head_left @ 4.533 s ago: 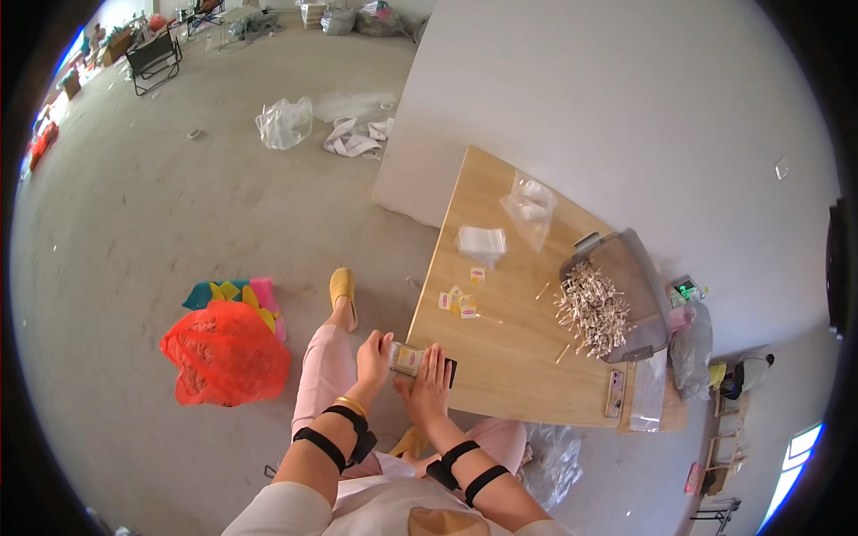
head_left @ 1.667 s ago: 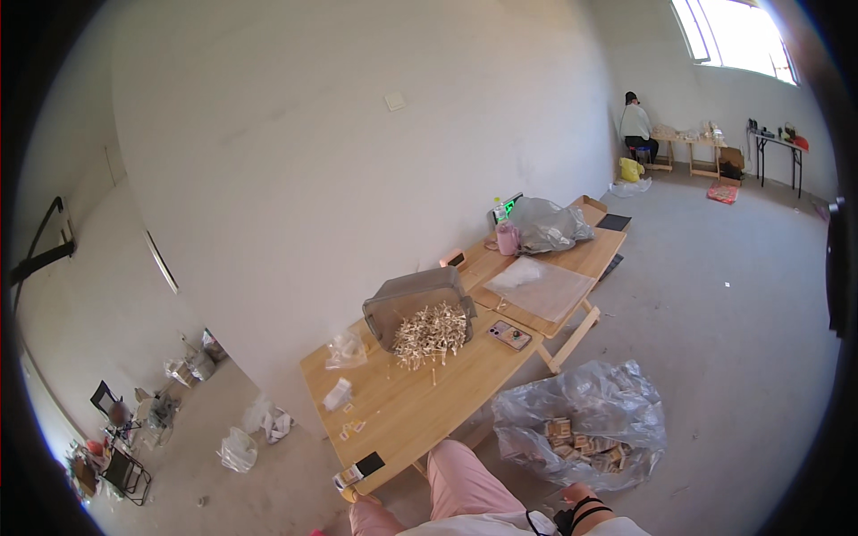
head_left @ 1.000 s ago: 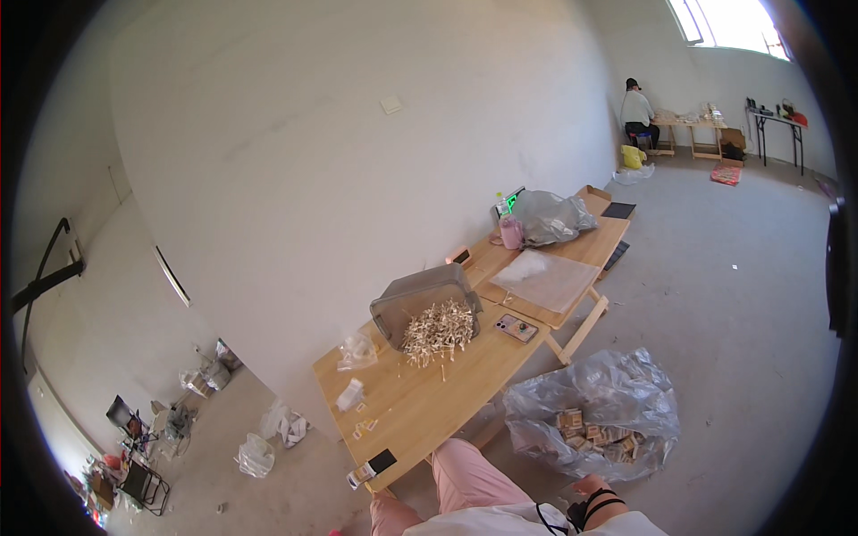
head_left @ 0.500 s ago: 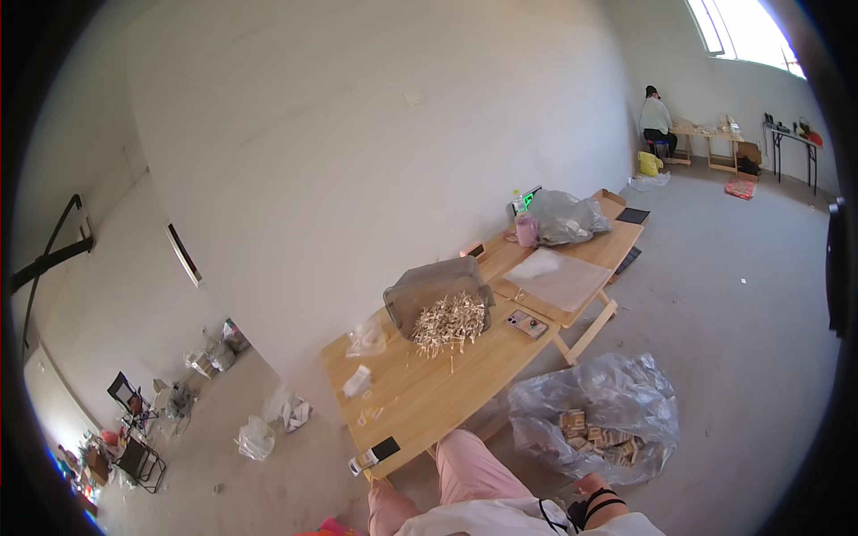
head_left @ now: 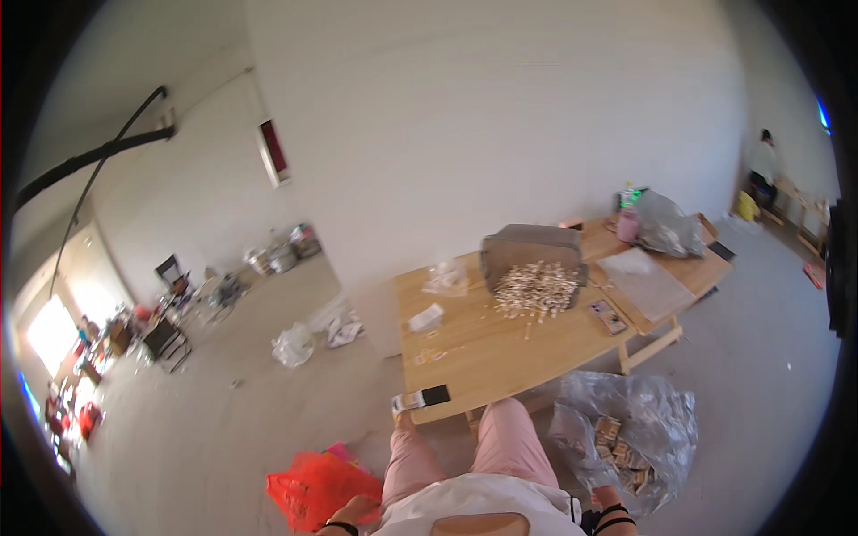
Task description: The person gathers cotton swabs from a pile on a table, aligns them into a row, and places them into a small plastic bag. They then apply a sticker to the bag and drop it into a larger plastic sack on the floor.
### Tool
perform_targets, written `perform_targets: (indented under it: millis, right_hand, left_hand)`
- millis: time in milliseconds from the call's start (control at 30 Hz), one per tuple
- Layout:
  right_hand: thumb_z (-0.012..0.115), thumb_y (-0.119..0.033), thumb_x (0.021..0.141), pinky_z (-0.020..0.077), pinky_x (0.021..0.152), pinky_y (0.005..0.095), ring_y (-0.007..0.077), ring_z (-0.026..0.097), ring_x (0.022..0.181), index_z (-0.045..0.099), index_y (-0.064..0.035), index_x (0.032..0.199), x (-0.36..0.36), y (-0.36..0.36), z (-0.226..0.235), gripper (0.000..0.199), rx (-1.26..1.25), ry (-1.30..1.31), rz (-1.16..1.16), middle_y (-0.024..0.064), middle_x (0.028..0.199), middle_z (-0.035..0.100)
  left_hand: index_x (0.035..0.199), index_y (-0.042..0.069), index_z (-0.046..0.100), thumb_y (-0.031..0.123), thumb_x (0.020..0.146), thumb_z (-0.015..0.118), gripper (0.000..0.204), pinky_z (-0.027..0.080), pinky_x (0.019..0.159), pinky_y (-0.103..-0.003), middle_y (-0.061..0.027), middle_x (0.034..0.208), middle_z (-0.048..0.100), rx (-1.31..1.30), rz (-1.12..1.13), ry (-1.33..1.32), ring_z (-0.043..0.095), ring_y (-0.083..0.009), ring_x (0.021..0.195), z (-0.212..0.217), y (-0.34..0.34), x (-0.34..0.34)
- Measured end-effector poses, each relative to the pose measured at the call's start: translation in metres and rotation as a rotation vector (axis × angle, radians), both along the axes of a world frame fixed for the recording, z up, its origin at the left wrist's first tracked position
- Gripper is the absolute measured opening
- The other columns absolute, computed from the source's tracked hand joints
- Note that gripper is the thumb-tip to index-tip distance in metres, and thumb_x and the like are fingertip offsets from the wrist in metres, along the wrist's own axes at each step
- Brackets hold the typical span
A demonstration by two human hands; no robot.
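Observation:
My left hand (head_left: 361, 507) hangs low beside my thigh, next to a red plastic bag (head_left: 317, 489); whether it touches the bag is unclear. On the other side my right hand (head_left: 606, 495), with black bands at the wrist, is by the near edge of a large clear plastic bag (head_left: 666, 420). Inside that bag lie several small brown-and-white packs (head_left: 610, 431). Both hands are small and partly hidden, so their fingers cannot be read. A wooden table (head_left: 483, 362) ahead bears a tipped grey bin (head_left: 532, 238) spilling many small pale sticks (head_left: 536, 290).
A phone (head_left: 608, 316), white packet (head_left: 426, 317) and black pad (head_left: 435, 394) lie on the table. Farther right are a pink bottle (head_left: 627, 225) and grey plastic bag (head_left: 668, 228). Chairs and bags stand at far left. Another person (head_left: 763, 168) is at far right.
My view has turned left, so the table and bags appear farther right. The red bag now shows more fully, and my left hand has come into view beside it.

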State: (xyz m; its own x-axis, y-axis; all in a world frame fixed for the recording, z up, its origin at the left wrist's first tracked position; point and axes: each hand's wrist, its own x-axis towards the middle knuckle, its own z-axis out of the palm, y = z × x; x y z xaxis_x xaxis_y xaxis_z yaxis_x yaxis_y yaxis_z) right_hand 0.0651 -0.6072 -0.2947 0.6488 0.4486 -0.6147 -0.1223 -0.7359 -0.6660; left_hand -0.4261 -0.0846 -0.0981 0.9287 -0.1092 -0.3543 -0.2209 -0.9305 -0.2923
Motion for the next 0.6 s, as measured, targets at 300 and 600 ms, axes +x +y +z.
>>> perform_targets:
  millis: [300, 600]
  right_hand:
    - [0.054, -0.025, 0.093, 0.0561, 0.056, 0.0339, 0.0214, 0.067, 0.066, 0.059, -0.0094, 0.103, 0.001, 0.013, -0.005, 0.019, -0.015, 0.113, -0.114, 0.0093, 0.079, 0.067]
    - [0.055, -0.029, 0.093, 0.0488, 0.058, 0.0410, 0.0225, 0.067, 0.069, 0.059, -0.0132, 0.102, 0.028, -0.001, -0.022, 0.019, -0.127, 0.291, -0.229, 0.0081, 0.082, 0.067]
  left_hand:
    - [0.091, 0.012, 0.070, 0.022, 0.087, 0.052, 0.022, 0.053, 0.083, -0.035, -0.0069, 0.092, 0.070, -0.199, 0.541, 0.031, 0.067, -0.0234, 0.092, -0.039, -0.024, -0.041]
    - [0.089, 0.013, 0.070, 0.025, 0.085, 0.058, 0.018, 0.052, 0.083, -0.032, -0.0023, 0.088, 0.069, -0.462, 0.779, -0.038, 0.065, -0.0207, 0.090, -0.055, -0.028, -0.052]
